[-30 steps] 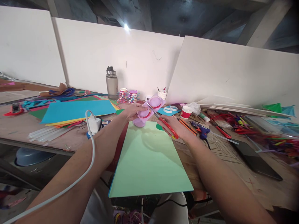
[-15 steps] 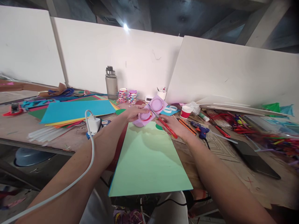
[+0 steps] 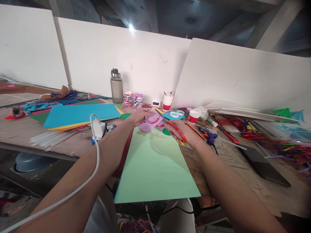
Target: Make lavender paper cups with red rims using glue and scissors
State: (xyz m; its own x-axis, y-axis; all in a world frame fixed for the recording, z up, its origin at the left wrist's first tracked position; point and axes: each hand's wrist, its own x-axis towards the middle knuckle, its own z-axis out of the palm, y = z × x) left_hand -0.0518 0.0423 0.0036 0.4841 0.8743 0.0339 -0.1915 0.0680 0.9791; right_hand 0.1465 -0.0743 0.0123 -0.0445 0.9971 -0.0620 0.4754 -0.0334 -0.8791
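My left hand [image 3: 141, 117] pinches a piece of purple paper [image 3: 155, 114] that has a round paper-cup ring with a red edge on it. Red-handled scissors [image 3: 179, 130] are in my right hand [image 3: 186, 128], their blades close to the paper's right edge. Lower down, partly hidden behind the held piece, is more purple paper [image 3: 159, 125] with a red-edged ring. A round purple piece [image 3: 145, 127] shows below my left hand. Under both hands lies a large light green sheet [image 3: 155, 168], with a small dark green piece [image 3: 166, 131] near its far right corner.
Coloured sheets [image 3: 80, 115] and a white charger [image 3: 99, 129] with a cable over my left forearm are at left. A bottle [image 3: 117, 87], stacked cup rings [image 3: 138, 100] and paper cups [image 3: 167, 102] stand behind. A blue glue gun [image 3: 211, 136] and dark tablet-like slab [image 3: 263, 165] lie right.
The far part of the purple paper with its ring has dropped down behind the piece in my left hand. The scissors have shifted slightly right, away from between the two rings.
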